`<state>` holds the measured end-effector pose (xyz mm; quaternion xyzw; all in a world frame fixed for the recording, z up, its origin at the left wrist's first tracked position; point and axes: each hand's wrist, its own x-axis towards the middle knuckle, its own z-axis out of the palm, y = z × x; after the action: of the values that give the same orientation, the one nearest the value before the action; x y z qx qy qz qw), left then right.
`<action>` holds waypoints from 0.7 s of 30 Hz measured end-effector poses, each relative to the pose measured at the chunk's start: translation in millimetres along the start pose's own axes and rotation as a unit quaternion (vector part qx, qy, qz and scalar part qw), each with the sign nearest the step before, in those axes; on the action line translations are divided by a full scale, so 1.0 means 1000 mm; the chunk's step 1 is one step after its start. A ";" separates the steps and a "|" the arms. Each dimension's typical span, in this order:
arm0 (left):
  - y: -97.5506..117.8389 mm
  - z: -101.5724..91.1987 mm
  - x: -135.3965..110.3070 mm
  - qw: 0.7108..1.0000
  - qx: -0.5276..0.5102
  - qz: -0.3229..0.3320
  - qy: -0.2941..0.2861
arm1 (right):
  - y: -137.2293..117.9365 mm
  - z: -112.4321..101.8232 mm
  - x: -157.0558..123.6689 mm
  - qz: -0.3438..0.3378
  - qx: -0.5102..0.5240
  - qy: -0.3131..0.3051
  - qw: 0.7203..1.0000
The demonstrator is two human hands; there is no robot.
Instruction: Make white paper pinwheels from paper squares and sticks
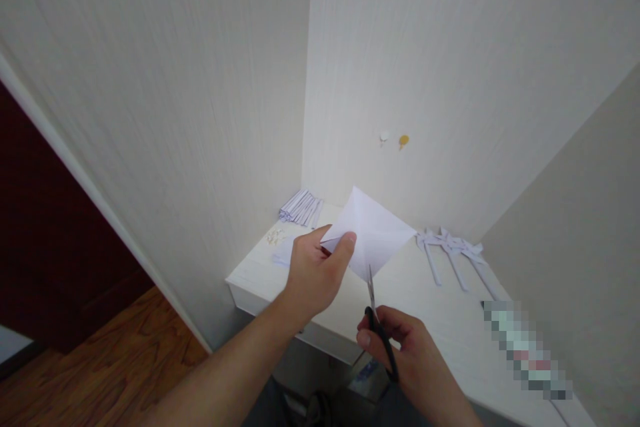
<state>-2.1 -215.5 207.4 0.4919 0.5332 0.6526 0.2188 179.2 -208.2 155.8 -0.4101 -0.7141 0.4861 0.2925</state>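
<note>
My left hand [315, 273] pinches a folded white paper [373, 230] by its left corner and holds it up above the white table [425, 307]. My right hand [405, 353] grips black-handled scissors [377, 320], whose blades point up and touch the paper's lower corner. Both hands are closed around what they hold.
A bundle of rolled white paper strips [301, 207] lies at the table's back left corner, with small scraps [275, 235] beside it. Several finished paper pinwheels on sticks [453, 253] lie at the right. Walls close in the table behind and at the right; wooden floor [110, 353] is at the left.
</note>
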 end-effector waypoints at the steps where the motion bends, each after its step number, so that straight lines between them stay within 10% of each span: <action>1: 0.001 0.000 0.000 1.000 -0.003 -0.002 -0.002 | 0.000 0.000 0.000 0.004 0.002 -0.002 1.000; 21: 0.005 0.001 0.000 0.998 -0.049 -0.030 -0.008 | -0.002 0.000 0.001 0.039 0.029 -0.012 0.999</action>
<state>0.3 -216.4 212.2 0.4694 0.5133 0.6670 0.2669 178.2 -207.9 157.4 -0.4235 -0.6863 0.5225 0.2767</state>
